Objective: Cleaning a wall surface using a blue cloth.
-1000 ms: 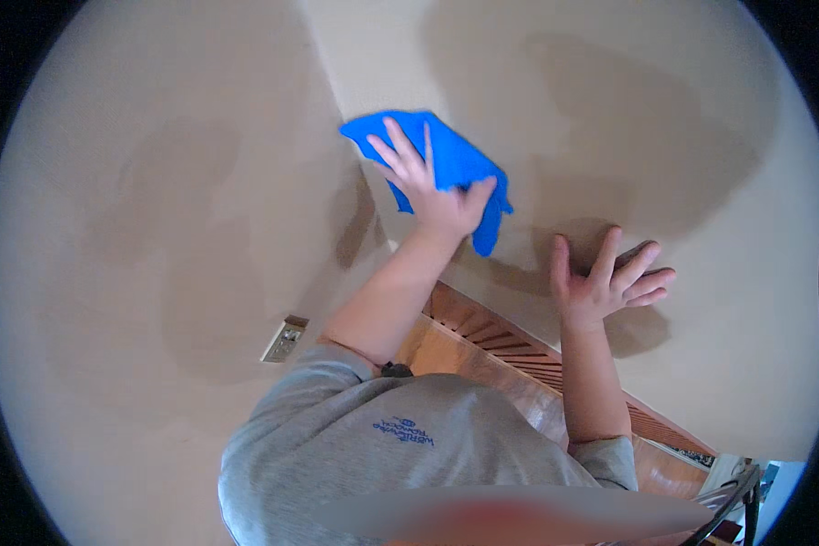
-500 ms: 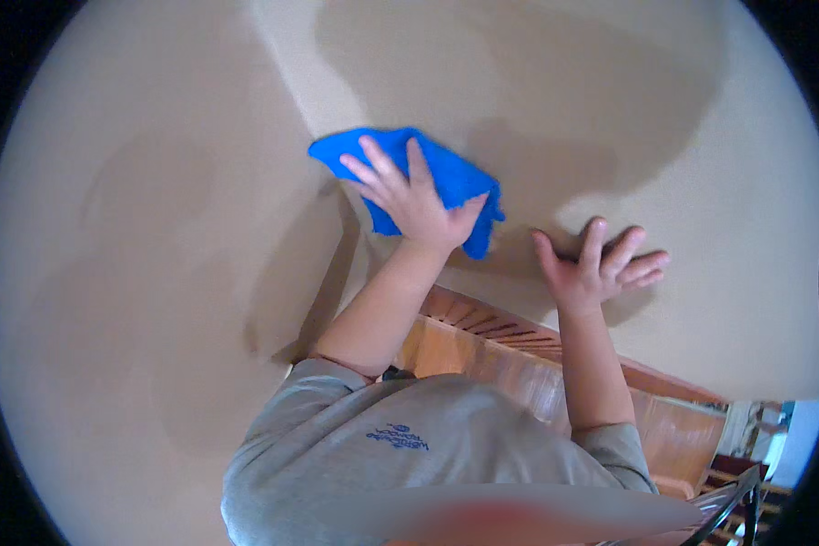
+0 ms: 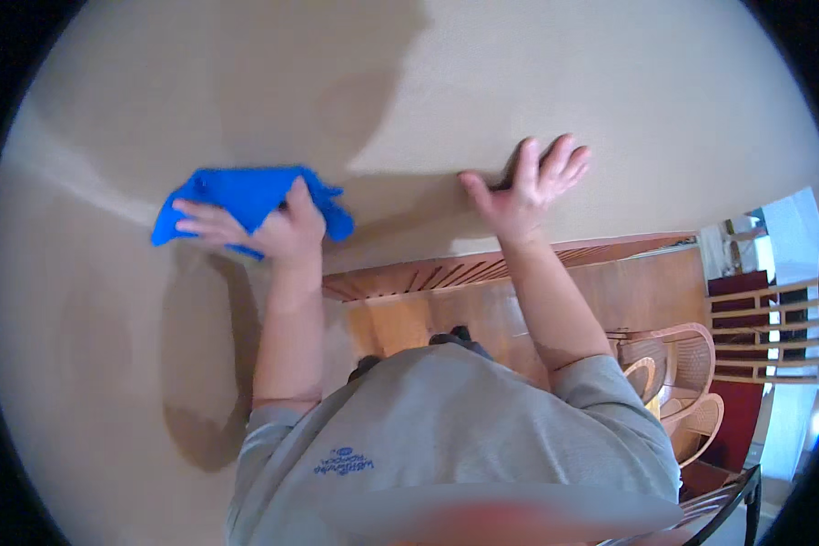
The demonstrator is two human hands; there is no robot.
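Note:
A bright blue cloth (image 3: 255,193) lies bunched against the beige wall (image 3: 482,64), near the corner on the left. My left hand (image 3: 278,232) presses and holds it there, thumb up on its front, fingers stretched sideways across it. Part of the cloth shows between thumb and fingers, and its frayed right end hangs loose. To the right, my right hand (image 3: 519,196) leans on the bare wall with fingers spread, open and holding nothing.
A brown wooden baseboard with dark slots (image 3: 428,273) runs along the wall's foot, above a wooden floor (image 3: 387,318). Wicker-backed chairs (image 3: 687,364) stand at the right, beside a pale slatted rack (image 3: 764,332). Shadows of my arms fall across the wall.
My left hand has slid the blue cloth leftward along the wall, toward the corner. My right hand has moved up and left on the wall. More floor and the chairs have come into view.

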